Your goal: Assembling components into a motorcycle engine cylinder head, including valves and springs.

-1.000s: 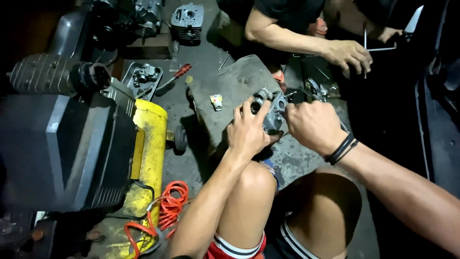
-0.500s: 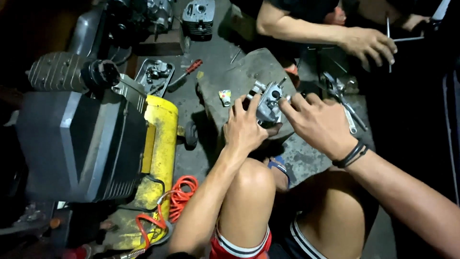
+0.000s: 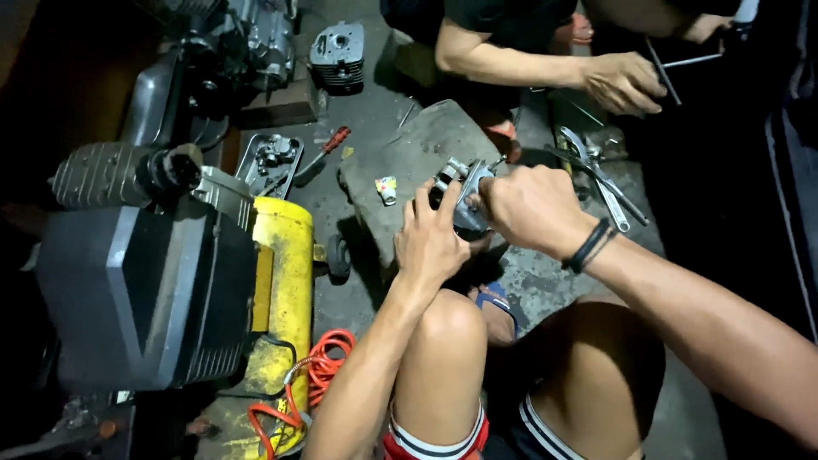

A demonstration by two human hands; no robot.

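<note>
Small metal engine part (image 3: 464, 192), grasped by left hand (image 3: 430, 238) and right hand (image 3: 528, 209), near a parts-filled tray (image 3: 271, 162).

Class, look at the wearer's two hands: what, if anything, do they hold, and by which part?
Both grip one small metal engine part: the left hand clasps its near left side, the right hand covers its right end. Which fingers press where is hidden.
</note>
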